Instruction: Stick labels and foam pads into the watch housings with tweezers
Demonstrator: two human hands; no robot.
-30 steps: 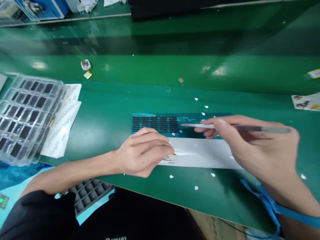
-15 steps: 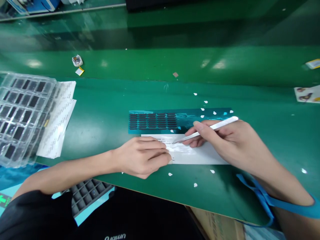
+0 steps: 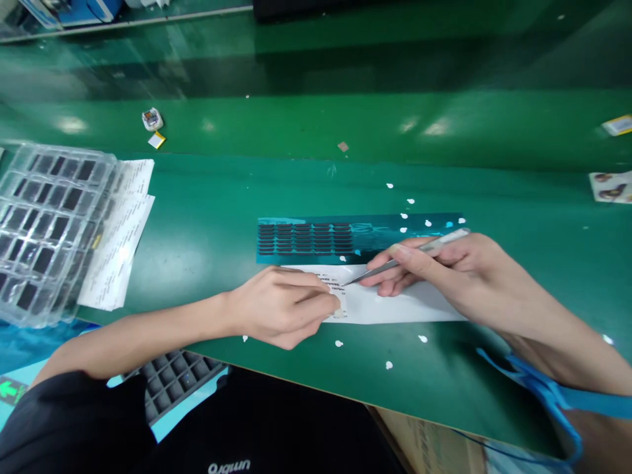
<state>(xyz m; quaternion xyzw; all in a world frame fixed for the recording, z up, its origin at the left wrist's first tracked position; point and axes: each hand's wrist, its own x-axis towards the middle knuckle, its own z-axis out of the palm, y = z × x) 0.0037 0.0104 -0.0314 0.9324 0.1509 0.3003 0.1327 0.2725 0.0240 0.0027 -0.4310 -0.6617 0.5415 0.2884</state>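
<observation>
My right hand (image 3: 429,266) holds metal tweezers (image 3: 382,266) like a pen, their tip down at the small dark printed marks on a white label sheet (image 3: 390,309). Over the sheet's left end lies my left hand (image 3: 289,306), its fingers curled and pressed together. Something small and pale shows at its thumb and fingertip, too hidden to name. Just behind the sheet is a blue film strip (image 3: 375,253) with several rows of dark narrow pieces (image 3: 306,238) on its left part. Small white round tabbed stickers (image 3: 389,365) are scattered on the green table around the hands.
Clear plastic trays (image 3: 54,230) with dark parts stand at the left, beside printed white sheets (image 3: 116,250). A small white device (image 3: 152,119) and a flat yellow-edged piece (image 3: 157,139) lie farther back. A grey compartment tray (image 3: 182,382) sits below the front edge. A blue strap (image 3: 592,401) circles my right forearm.
The tweezers have turned slightly and now look darker, with their tip still at the marks. The sheet's right part has shifted slightly, and more print shows beside my left fingers.
</observation>
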